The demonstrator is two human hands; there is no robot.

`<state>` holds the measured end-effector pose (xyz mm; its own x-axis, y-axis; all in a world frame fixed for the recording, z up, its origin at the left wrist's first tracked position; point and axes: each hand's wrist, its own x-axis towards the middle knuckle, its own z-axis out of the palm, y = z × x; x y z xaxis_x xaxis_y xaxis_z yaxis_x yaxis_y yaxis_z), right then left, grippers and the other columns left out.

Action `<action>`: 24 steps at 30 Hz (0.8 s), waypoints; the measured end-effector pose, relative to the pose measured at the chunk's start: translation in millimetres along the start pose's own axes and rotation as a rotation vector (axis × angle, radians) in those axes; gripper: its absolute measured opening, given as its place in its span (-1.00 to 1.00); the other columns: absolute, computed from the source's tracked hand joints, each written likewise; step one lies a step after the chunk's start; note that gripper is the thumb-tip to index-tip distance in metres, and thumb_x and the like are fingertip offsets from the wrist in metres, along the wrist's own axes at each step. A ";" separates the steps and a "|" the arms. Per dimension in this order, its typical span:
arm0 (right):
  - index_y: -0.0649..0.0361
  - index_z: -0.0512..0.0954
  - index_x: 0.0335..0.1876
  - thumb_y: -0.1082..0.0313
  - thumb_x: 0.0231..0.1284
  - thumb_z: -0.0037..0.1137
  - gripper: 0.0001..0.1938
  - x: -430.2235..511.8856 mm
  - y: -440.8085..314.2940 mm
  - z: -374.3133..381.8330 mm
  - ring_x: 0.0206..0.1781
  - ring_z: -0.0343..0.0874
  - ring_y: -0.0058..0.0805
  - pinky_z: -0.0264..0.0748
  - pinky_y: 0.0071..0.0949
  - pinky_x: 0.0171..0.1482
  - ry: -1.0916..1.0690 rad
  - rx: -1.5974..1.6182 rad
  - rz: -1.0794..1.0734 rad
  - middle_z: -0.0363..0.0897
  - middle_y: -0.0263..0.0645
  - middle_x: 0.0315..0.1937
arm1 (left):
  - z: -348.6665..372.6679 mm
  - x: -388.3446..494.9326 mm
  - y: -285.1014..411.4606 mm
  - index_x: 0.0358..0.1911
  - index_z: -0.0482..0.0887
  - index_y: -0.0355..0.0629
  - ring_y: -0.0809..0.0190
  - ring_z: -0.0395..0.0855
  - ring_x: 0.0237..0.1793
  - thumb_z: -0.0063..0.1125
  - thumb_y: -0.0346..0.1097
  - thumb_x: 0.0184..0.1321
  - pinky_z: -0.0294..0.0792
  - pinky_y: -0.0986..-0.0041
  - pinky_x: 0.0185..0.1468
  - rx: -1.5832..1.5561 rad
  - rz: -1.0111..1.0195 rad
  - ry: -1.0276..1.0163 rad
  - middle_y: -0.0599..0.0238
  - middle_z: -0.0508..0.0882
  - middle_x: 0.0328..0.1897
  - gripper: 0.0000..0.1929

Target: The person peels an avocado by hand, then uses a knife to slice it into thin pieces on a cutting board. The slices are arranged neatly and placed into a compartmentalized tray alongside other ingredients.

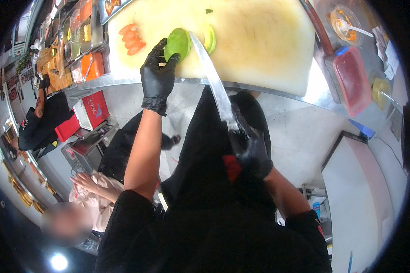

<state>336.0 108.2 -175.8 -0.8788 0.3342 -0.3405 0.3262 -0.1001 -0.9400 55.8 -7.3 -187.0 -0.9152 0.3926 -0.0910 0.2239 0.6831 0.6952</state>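
My left hand (159,73), in a black glove, grips a peeled green avocado half (177,45) over the white cutting board (259,44). In my right hand (251,141), gloved too, is the handle of a long kitchen knife (213,76). The blade slants up and left, its tip close beside the avocado's right side. Right of the tip lie pale green avocado slices (209,39). A small dark green piece (209,11) rests above them. Several orange-pink slices (132,39) lie in a column at the board's left.
Metal trays of food (83,34) and an orange container (92,66) stand at the left. A lidded red-topped box (352,81) and a round tub with a spoon (345,25) stand right. Two other people (44,124), (97,194) are at the left.
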 end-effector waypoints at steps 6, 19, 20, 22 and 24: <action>0.13 0.36 0.54 0.50 0.33 0.21 -0.36 33.7 -2.9 7.8 -0.28 0.77 -0.04 0.60 -0.25 -0.24 0.037 -0.019 -0.074 0.68 0.15 -0.28 | -2.4 -0.1 9.2 0.34 0.65 -0.15 0.33 0.69 -0.14 0.46 -0.41 0.25 0.56 0.44 0.01 0.085 -0.011 -0.009 0.19 0.82 0.04 -0.45; 0.19 0.35 0.56 0.58 0.35 0.16 -0.36 43.5 -20.9 0.3 -0.05 0.79 -0.37 0.61 -0.39 0.00 -0.056 0.040 0.086 0.75 0.12 -0.03 | -2.8 1.9 -0.3 0.32 0.68 -0.16 0.34 0.66 -0.15 0.46 -0.43 0.22 0.53 0.46 0.05 0.160 0.098 0.004 0.16 0.81 0.11 -0.46; 0.19 0.36 0.55 0.58 0.35 0.17 -0.37 43.6 -21.9 -0.3 -0.07 0.78 -0.38 0.61 -0.40 -0.01 -0.068 0.035 0.111 0.76 0.11 -0.04 | -2.3 1.7 -0.8 0.32 0.67 -0.16 0.33 0.66 -0.16 0.46 -0.43 0.22 0.53 0.46 0.05 0.152 0.092 0.005 0.15 0.82 0.10 -0.46; 0.20 0.36 0.55 0.58 0.35 0.17 -0.37 43.1 -23.6 -1.2 -0.11 0.77 -0.40 0.60 -0.40 -0.03 -0.090 0.032 0.150 0.76 0.10 -0.06 | -2.5 1.8 2.7 0.32 0.67 -0.16 0.33 0.66 -0.17 0.45 -0.44 0.21 0.53 0.46 0.05 0.160 0.086 -0.001 0.11 0.82 0.06 -0.45; 0.14 0.31 0.58 0.57 0.35 0.17 -0.33 40.4 -21.4 1.4 -0.25 0.72 -0.39 0.57 -0.39 -0.14 -0.073 0.029 0.105 0.70 0.11 -0.19 | -5.2 1.2 8.0 0.33 0.66 -0.16 0.32 0.65 -0.19 0.45 -0.45 0.21 0.53 0.45 0.05 0.190 0.082 -0.013 0.08 0.82 0.01 -0.44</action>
<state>293.1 122.6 -169.5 -0.8639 0.2511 -0.4366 0.4084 -0.1580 -0.8990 54.8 -4.5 -177.8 -0.8870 0.4590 -0.0497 0.3581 0.7519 0.5535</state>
